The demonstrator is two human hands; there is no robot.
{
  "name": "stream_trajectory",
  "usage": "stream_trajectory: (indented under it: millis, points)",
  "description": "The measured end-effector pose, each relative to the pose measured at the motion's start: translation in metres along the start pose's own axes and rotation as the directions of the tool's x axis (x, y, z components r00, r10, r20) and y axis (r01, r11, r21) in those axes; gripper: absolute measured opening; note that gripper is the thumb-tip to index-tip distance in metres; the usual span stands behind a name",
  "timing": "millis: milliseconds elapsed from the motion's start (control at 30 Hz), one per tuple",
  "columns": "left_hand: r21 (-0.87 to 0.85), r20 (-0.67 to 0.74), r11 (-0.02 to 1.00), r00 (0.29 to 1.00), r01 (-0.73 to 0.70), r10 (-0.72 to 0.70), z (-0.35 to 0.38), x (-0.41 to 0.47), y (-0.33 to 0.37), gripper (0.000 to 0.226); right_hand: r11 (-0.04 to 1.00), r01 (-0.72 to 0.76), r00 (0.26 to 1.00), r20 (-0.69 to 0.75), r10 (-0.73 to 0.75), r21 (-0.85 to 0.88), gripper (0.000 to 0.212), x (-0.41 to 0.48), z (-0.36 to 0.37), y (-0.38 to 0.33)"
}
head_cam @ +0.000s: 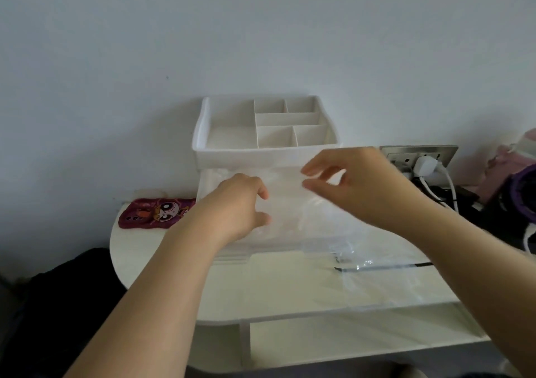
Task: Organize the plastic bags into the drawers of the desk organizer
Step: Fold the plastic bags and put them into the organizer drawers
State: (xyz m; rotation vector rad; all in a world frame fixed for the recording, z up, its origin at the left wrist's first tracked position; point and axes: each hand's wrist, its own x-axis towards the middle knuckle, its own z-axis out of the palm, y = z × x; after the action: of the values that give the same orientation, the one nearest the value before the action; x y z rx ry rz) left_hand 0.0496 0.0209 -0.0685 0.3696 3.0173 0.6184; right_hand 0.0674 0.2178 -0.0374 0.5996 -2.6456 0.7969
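Observation:
A white desk organizer point(232, 153) stands against the wall, with open compartments on top. Its clear drawer point(232, 257) is pulled out toward me. My left hand point(237, 203) reaches into the drawer, thumb and curled fingers holding a clear plastic bag point(285, 203) that lies in it. Just above the drawer's right side hovers my right hand point(356, 180), thumb and forefinger apart and holding nothing. Another clear plastic bag with a black zip strip point(377, 267) lies on the white table point(290, 290), right of the drawer.
A maroon cartoon phone case point(156, 212) lies at the table's left. A wall socket with white plugs and cables point(423, 163) sits to the right, beside pink and purple items point(516, 174). A shelf point(348, 340) runs below the tabletop.

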Motion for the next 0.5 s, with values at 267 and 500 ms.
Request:
stream_trajectory:
  millis: [267, 500]
  points:
    - [-0.046, -0.319, 0.993, 0.944, -0.107, 0.087, 0.016, -0.012, 0.012, 0.013, 0.890, -0.403, 0.891, 0.133, 0.435, -0.211, 0.026, -0.064, 0.011, 0.099]
    - [-0.120, -0.156, 0.959, 0.959, -0.256, 0.236, 0.016, -0.029, 0.028, 0.060, 0.822, -0.296, 0.796, 0.350, 0.494, -0.487, 0.035, -0.083, 0.037, 0.132]
